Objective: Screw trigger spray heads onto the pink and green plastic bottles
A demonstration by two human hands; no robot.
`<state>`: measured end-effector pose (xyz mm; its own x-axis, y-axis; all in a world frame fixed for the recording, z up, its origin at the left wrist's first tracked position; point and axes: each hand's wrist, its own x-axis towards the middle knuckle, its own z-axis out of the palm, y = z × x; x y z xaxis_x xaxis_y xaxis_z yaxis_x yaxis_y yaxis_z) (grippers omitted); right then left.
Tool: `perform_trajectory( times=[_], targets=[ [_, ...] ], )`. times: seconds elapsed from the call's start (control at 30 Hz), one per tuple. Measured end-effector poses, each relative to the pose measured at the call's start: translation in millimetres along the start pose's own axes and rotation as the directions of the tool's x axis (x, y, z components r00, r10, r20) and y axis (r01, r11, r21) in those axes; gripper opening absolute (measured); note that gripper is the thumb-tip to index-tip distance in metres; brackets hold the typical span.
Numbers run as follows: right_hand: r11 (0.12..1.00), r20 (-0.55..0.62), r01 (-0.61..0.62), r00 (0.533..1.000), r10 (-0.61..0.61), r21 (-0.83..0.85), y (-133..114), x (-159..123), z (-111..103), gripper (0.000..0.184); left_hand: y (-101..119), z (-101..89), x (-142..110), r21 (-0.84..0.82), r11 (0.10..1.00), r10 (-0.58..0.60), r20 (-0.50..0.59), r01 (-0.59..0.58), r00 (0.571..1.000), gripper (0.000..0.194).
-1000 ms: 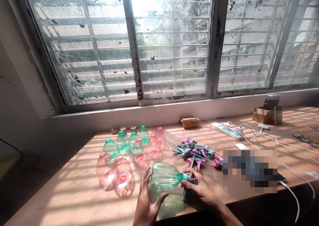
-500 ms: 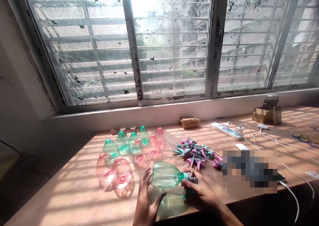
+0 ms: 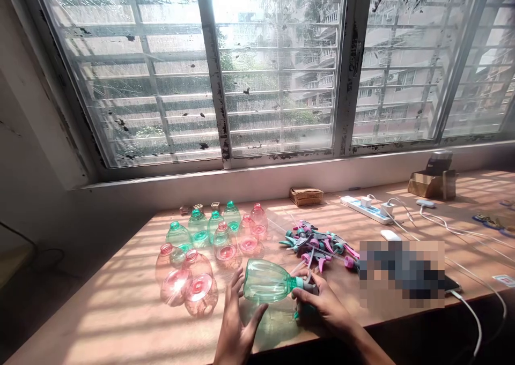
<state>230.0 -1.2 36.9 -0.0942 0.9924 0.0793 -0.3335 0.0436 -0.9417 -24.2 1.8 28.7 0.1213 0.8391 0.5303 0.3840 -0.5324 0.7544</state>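
Observation:
A clear green spray bottle (image 3: pixel 266 282) lies on its side in the air above the front of the table, its base toward the left. Around its neck and grey-and-teal spray head (image 3: pixel 308 287), my right hand (image 3: pixel 322 303) is closed. Beside the base, my left hand (image 3: pixel 238 319) is open, thumb and fingers apart; whether a fingertip touches the bottle I cannot tell. To the left stand several open-necked bottles, among them a green bottle (image 3: pixel 198 230) and a pink bottle (image 3: pixel 198 284). A pile of loose spray heads (image 3: pixel 316 246), pink, grey and teal, lies behind my right hand.
On the wooden table (image 3: pixel 120 290), a small cardboard box (image 3: pixel 306 196) sits near the window wall. A white power strip (image 3: pixel 366 209) with cables lies to the right, near a white mouse (image 3: pixel 390 236) and a blurred-out dark object (image 3: pixel 402 274). An open carton (image 3: pixel 424 184) stands farther back.
Almost nothing differs. The bottle and both hands keep nearly the same pose, with only a slight shift of the whole view.

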Motion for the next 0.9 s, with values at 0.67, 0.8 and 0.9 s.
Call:
perform_trajectory(
  times=[0.67,0.8,0.9],
  targets=[
    [1.000,0.011,0.012,1.000,-0.012,-0.008,-6.3,-2.2,3.6,0.051,-1.9,-1.1,1.5,-0.006,1.000,-0.029,-0.003,0.029,1.000,0.047],
    [1.000,0.009,0.023,1.000,-0.023,0.004,-6.6,-1.1,2.8,0.054,-2.0,-1.0,1.8,-0.002,1.000,0.000,0.009,0.000,1.000,0.047],
    [1.000,0.000,0.028,1.000,-0.028,0.000,-6.8,-1.7,2.9,0.054,4.1,0.2,1.0,0.004,0.999,-0.035,0.014,0.035,0.999,0.056]
  ],
)
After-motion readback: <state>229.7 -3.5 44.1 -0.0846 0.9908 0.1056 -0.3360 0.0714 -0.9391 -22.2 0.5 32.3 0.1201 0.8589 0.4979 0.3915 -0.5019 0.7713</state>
